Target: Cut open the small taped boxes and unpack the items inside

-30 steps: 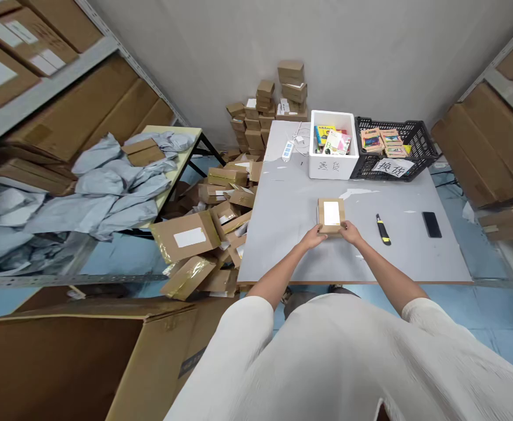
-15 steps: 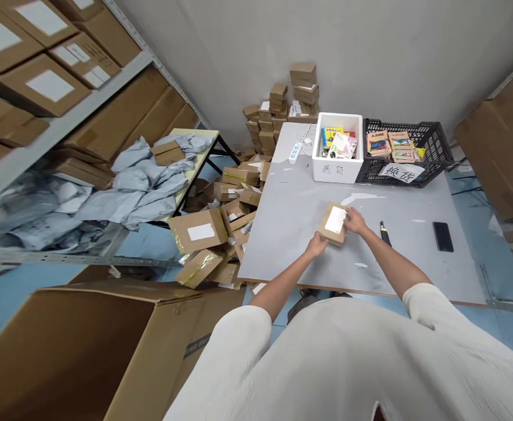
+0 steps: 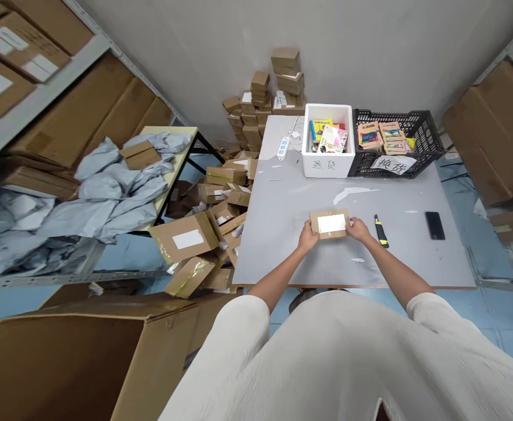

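A small brown cardboard box (image 3: 314, 223) with a white label on its upper face is held between my two hands over the grey table (image 3: 278, 234). My left hand (image 3: 308, 236) grips its left end, and my right hand (image 3: 358, 228) grips the right end. The box lies crosswise, its long side facing me. Just right of my right hand, a black and yellow utility knife (image 3: 381, 231) rests on the tabletop. Farther right lies a dark phone (image 3: 434, 225).
A white foam box (image 3: 329, 166) holding booklets and a black plastic crate (image 3: 429, 146) with packaged goods stand along the table's back. Cardboard parcels (image 3: 188, 238) are heaped on the floor to the left. A large open carton (image 3: 164, 345) is at lower left; grey mailer bags (image 3: 102, 187) cover a side table.
The small box has turned from a slant to lie crosswise, with my hands now at its two ends. My view has shifted slightly to the right.
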A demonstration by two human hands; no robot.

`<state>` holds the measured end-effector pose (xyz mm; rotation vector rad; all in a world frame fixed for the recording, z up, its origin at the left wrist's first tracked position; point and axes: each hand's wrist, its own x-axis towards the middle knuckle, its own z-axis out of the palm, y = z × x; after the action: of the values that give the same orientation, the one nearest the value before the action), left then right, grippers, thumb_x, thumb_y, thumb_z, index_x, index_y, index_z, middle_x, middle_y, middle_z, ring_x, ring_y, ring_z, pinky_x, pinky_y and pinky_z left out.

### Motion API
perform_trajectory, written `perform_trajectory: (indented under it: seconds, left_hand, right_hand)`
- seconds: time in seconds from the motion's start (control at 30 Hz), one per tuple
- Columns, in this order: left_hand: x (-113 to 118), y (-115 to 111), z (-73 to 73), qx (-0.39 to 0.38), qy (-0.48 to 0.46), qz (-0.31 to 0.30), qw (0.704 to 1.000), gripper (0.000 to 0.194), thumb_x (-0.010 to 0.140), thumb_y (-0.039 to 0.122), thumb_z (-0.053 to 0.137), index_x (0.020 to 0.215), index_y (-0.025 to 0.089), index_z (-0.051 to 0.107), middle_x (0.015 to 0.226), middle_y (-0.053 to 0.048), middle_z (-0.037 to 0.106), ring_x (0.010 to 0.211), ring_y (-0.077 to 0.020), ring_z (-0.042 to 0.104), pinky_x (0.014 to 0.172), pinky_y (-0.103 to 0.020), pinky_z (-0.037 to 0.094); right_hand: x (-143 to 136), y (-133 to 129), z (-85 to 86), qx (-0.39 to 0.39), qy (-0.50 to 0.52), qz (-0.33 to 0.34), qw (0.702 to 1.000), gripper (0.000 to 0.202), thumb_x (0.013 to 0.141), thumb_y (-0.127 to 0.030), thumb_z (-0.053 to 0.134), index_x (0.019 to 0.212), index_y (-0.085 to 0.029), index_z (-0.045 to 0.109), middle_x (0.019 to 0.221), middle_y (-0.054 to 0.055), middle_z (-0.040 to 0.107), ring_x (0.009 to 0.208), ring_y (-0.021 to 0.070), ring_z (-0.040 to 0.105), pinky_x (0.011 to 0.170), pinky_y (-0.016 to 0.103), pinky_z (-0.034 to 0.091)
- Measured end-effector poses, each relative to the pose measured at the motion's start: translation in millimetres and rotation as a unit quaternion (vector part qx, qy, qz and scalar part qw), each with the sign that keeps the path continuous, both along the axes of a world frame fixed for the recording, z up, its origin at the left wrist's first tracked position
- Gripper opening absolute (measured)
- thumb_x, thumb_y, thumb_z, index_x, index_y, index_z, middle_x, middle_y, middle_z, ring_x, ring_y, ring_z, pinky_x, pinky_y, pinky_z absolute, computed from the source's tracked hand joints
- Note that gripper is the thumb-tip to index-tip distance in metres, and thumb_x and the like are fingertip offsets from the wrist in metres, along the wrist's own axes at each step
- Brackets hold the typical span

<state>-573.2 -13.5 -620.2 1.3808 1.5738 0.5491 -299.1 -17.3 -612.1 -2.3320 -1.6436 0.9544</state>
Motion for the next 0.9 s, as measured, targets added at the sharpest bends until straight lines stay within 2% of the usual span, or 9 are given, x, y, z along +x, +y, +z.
perform_trajectory:
  seconds: [0.1, 0.2, 0.3, 0.43, 0.57, 0.7, 0.8, 0.9]
  left_hand:
    - [2, 13, 0.3, -0.007, 0.014, -0.008, 1.0, 0.082, 0.083, 0.021, 0.075, 0.159, 0.021, 0.048, 0.156, -0.018, 0.063, 0.142, -0.0334, 0.063, 0.12, -0.046, 0.049]
    - [9, 32, 2.1, -0.016, 0.033, 0.018, 0.999, 0.09, 0.08, 0.021, 0.077, 0.164, 0.02, 0.044, 0.164, -0.021, 0.056, 0.152, -0.0364, 0.055, 0.126, -0.047, 0.043]
    - [16, 50, 3.0, -0.042, -0.007, 0.027, 0.999, 0.097, 0.08, 0.02, 0.076, 0.169, 0.018, 0.037, 0.167, -0.02, 0.054, 0.154, -0.0343, 0.054, 0.128, -0.043, 0.042]
    - [20, 61, 4.4, -0.079, -0.066, 0.033, 0.994, 0.102, 0.083, 0.02, 0.073, 0.174, 0.024, 0.029, 0.165, -0.014, 0.058, 0.148, -0.0288, 0.061, 0.125, -0.04, 0.044]
    - [18, 62, 12.1, -0.058, -0.084, 0.051, 0.993, 0.095, 0.088, 0.025, 0.072, 0.174, 0.026, 0.031, 0.163, -0.014, 0.059, 0.143, -0.0268, 0.064, 0.117, -0.036, 0.05]
    - [16, 60, 19.1, -0.018, -0.072, 0.056, 0.996, 0.079, 0.098, 0.034, 0.067, 0.17, 0.024, 0.037, 0.152, -0.013, 0.065, 0.13, -0.0237, 0.069, 0.107, -0.031, 0.053]
    - [13, 52, 15.3, -0.002, -0.032, 0.057, 0.998, 0.064, 0.102, 0.042, 0.066, 0.16, 0.021, 0.049, 0.129, -0.01, 0.072, 0.12, -0.0223, 0.07, 0.102, -0.03, 0.053]
    - [7, 38, 5.4, -0.01, 0.008, 0.052, 0.999, 0.05, 0.101, 0.041, 0.068, 0.146, 0.02, 0.059, 0.106, -0.006, 0.072, 0.108, -0.0224, 0.07, 0.098, -0.032, 0.053]
  right_hand:
    - [9, -7, -4.1, -0.009, 0.046, -0.038, 0.998, 0.056, 0.096, -0.042, 0.065, 0.145, -0.016, 0.066, 0.125, 0.019, 0.079, 0.121, 0.0357, 0.072, 0.104, 0.043, 0.055]
    - [11, -2, -3.7, 0.026, 0.112, -0.075, 0.991, 0.064, 0.092, -0.039, 0.068, 0.151, -0.016, 0.063, 0.143, 0.019, 0.073, 0.124, 0.0327, 0.072, 0.113, 0.044, 0.053]
    - [7, 8, -2.0, 0.048, 0.21, -0.112, 0.97, 0.075, 0.091, -0.041, 0.069, 0.161, -0.02, 0.055, 0.162, 0.018, 0.06, 0.129, 0.03, 0.071, 0.116, 0.043, 0.053]
    - [0, 13, 1.4, 0.041, 0.29, -0.145, 0.945, 0.085, 0.092, -0.044, 0.071, 0.17, -0.026, 0.044, 0.164, 0.015, 0.059, 0.134, 0.029, 0.068, 0.118, 0.044, 0.054]
    - [-2, 10, 10.3, 0.079, 0.29, -0.188, 0.935, 0.087, 0.093, -0.049, 0.07, 0.172, -0.029, 0.04, 0.159, 0.013, 0.064, 0.133, 0.029, 0.068, 0.117, 0.043, 0.053]
    - [0, 6, 17.1, 0.129, 0.263, -0.204, 0.934, 0.08, 0.095, -0.056, 0.064, 0.166, -0.022, 0.048, 0.148, 0.014, 0.07, 0.131, 0.0305, 0.068, 0.113, 0.042, 0.054]
    - [1, -3, 12.8, 0.123, 0.214, -0.201, 0.948, 0.075, 0.096, -0.062, 0.059, 0.156, -0.018, 0.057, 0.136, 0.016, 0.073, 0.122, 0.0314, 0.07, 0.11, 0.042, 0.055]
    - [0, -21, 2.1, 0.078, 0.175, -0.194, 0.962, 0.068, 0.094, -0.065, 0.06, 0.145, -0.019, 0.064, 0.117, 0.012, 0.077, 0.113, 0.0305, 0.072, 0.105, 0.041, 0.056]
